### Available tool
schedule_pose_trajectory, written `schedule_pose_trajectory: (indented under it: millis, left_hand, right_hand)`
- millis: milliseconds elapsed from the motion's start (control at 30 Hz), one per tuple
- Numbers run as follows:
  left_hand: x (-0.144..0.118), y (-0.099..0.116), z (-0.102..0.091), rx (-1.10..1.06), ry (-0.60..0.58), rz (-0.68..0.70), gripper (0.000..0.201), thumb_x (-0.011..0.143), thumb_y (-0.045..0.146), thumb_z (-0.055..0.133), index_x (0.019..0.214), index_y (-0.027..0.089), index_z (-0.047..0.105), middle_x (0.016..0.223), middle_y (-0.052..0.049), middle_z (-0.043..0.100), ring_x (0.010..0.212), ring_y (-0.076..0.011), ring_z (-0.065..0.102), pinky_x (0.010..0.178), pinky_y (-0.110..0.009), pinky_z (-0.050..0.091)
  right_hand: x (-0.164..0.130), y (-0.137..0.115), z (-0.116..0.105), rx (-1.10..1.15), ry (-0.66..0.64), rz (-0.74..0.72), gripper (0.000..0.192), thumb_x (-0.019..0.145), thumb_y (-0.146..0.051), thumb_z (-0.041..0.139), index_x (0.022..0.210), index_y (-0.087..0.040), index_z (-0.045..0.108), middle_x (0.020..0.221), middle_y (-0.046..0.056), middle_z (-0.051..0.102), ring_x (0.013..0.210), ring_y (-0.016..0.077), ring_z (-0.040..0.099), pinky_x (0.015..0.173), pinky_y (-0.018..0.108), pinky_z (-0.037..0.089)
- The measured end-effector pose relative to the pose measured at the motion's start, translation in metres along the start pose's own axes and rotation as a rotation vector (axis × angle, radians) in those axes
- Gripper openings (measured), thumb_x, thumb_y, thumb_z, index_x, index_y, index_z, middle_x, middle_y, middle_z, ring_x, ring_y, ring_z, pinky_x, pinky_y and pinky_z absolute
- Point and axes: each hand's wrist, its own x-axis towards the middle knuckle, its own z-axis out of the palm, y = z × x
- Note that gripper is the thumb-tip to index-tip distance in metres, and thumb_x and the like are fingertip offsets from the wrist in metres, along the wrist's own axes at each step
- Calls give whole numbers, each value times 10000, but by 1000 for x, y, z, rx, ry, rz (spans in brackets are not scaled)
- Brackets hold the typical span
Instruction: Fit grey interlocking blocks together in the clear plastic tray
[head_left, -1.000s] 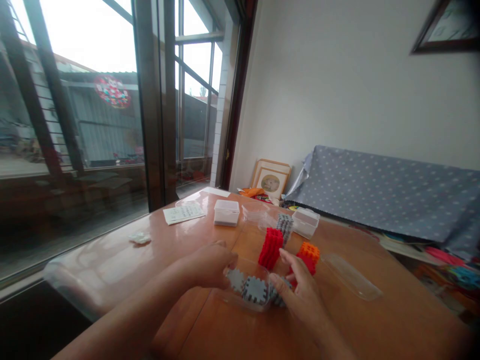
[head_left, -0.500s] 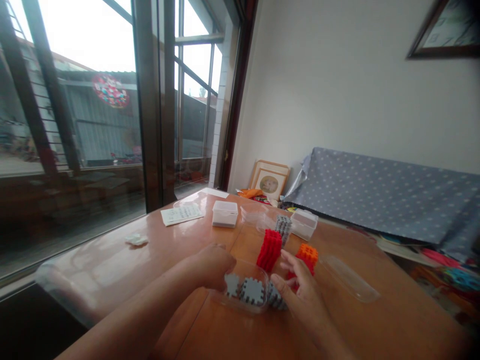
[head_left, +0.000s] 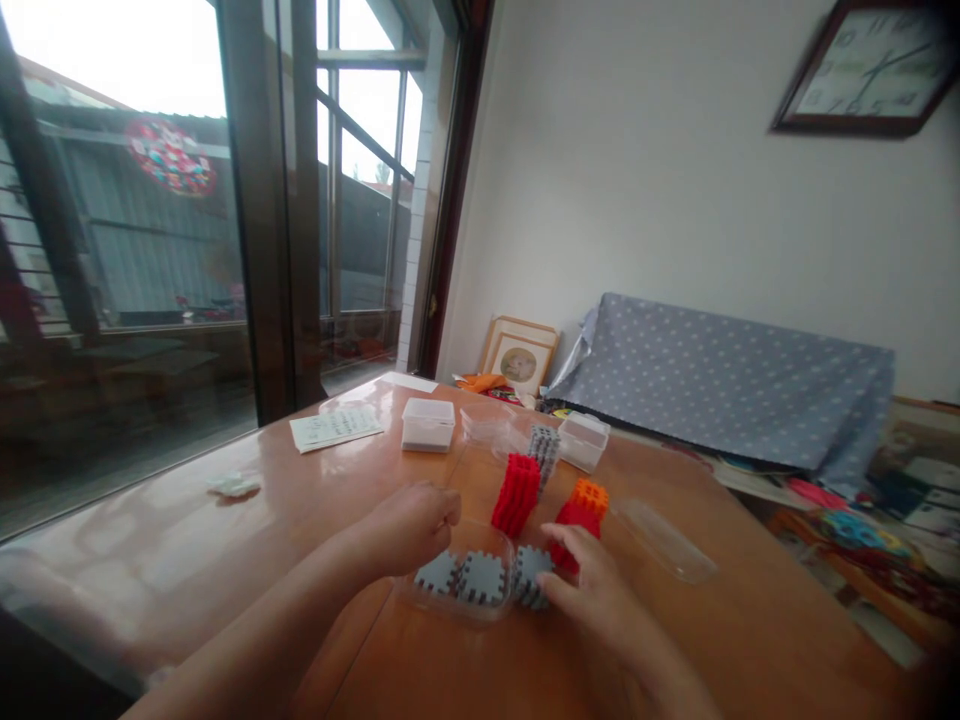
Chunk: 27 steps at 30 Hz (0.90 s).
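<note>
My left hand [head_left: 409,525] rests against the left rim of a clear plastic box [head_left: 442,605] that holds grey notched foam tiles [head_left: 471,577]. My right hand [head_left: 592,585] presses its fingertips on the grey tile at the box's right end [head_left: 527,573]. Just behind the box stand a red foam block [head_left: 515,492], an orange and red block [head_left: 581,505] and a grey block [head_left: 543,448]. All sit on the glossy wooden table [head_left: 315,510].
Two white lidded boxes [head_left: 427,424] [head_left: 583,441], a clear lid [head_left: 661,539], a printed sheet [head_left: 335,428] and a small white scrap [head_left: 234,485] lie on the table. Windows run along the left. A dotted grey cover [head_left: 720,375] and a framed picture [head_left: 517,358] stand behind.
The view has swung right and up, showing the wall clock. My right hand has come down lower onto the grey tile at the box's right end; my left hand stays at the rim.
</note>
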Motion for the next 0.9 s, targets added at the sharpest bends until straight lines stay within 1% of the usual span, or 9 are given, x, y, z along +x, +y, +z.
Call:
schedule_pose_trajectory:
  millis: [100,233,367,467,533,600,700,800,900]
  left_hand:
    - [3,-6,10,-91,48,-22,203,757,96,492,837,201,645,804,-34,679,733,-183,587,624,-275,348]
    - [8,-15,23,-205,103,-2,174,766,106,491,840,203,615,790,-15,646,718,-168,560,620,-269,332]
    - [12,-18,30,-318,137,22,160,787,113,486,844,201,606,777,-2,620,717,-161,548,621,-266,328]
    - [15,-18,31,-430,146,40,112,830,157,510,855,197,611,781,3,616,714,-156,538,625,-262,336]
    - [17,-19,32,-525,180,34,89,867,212,531,876,192,617,786,5,613,714,-154,530,634,-261,348]
    - [21,-23,31,-637,240,26,114,895,278,551,875,185,613,780,7,596,721,-153,522,651,-263,365]
    - [23,-32,33,-814,320,-15,200,914,373,583,859,182,606,781,11,580,740,-153,521,677,-266,387]
    - [21,-43,39,-997,372,-101,264,909,440,620,895,177,637,852,-11,646,805,-165,562,741,-280,414]
    - [19,-52,48,-1130,415,-209,343,883,509,639,887,168,674,885,-44,700,829,-184,591,762,-297,429]
  right_hand:
    - [-3,-1,-1,-51,-72,1,570,795,-271,706,1353,-208,610,1352,107,622,1242,275,575,1069,416,440]
    - [-5,-4,0,-71,-110,-9,572,787,-225,687,1353,-214,604,1303,89,641,1193,256,586,1046,383,441]
    - [-6,-7,1,-64,-105,11,544,782,-193,671,1323,-223,623,1281,80,652,1177,252,586,1045,378,431]
    - [-5,-7,1,-48,-103,16,511,781,-190,671,1289,-229,640,1252,74,662,1146,249,594,1020,374,441]
    - [-5,-6,0,-32,-92,14,503,771,-189,677,1272,-224,643,1238,75,664,1134,249,596,1001,368,451]
    - [-3,-4,-1,-5,-74,17,500,772,-200,680,1269,-222,637,1255,81,655,1147,252,594,994,365,458]
    - [-1,-3,-1,45,-35,34,476,786,-236,683,1258,-236,628,1283,78,644,1169,257,593,989,369,465]
    - [0,-8,2,92,-8,37,440,795,-274,696,1229,-252,630,1273,64,652,1164,258,601,970,370,474]
    - [1,-19,10,114,-21,16,381,809,-291,693,1184,-258,639,1218,52,670,1114,251,619,938,359,483]
